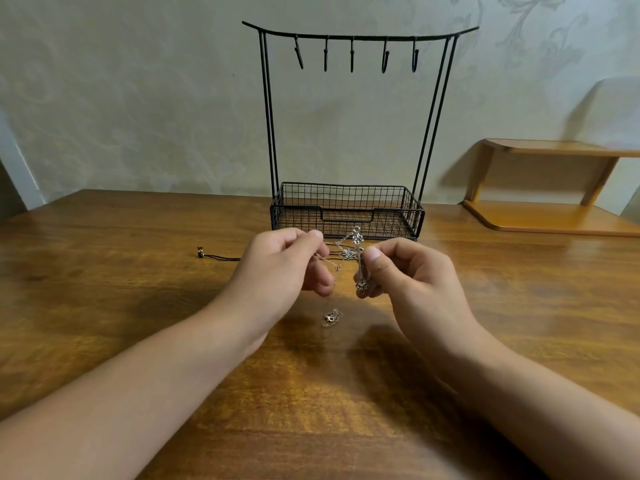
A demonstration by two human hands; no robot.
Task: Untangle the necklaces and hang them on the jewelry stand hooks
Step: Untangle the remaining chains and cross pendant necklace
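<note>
A black wire jewelry stand (349, 209) stands at the back of the wooden table, its top bar carrying several bare hooks (352, 55). In front of its basket I hold a tangle of necklaces above the table. My right hand (405, 271) pinches a silver cross pendant (358, 261) upright. My left hand (287, 265) pinches a thin silver chain (335, 268) whose clasp end (331, 316) dangles down to the table. A black cord (221, 257) with a small bead end (200, 251) trails out to the left from behind my left hand.
A wooden corner shelf (554, 188) sits at the back right against the wall. The wooden table (104, 306) spreads out on both sides of my arms. A patterned wall rises close behind the stand.
</note>
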